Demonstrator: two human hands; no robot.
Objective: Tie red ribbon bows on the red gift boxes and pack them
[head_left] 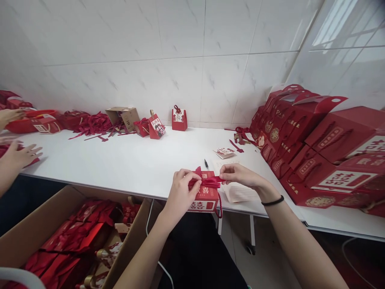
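Observation:
A red gift box (207,194) with white lettering sits at the table's front edge, a twisted red cord hanging from its right side. Across its top runs a red ribbon (207,181) in what looks like a bow. My left hand (184,188) pinches the ribbon on the left, its fingers closed and resting over the box. With thumb and forefinger together, my right hand (240,176) grips a ribbon end on the right; a black band circles that wrist. Just behind the box lie a black pen (206,163) and a folded printed card (225,152).
Red gift boxes (325,148) are stacked high at right. A cardboard carton (144,216) with ribboned boxes stands below at left. Two small red boxes (179,120) and a ribbon heap (93,122) line the wall. A co-worker's hands (19,154) are at far left.

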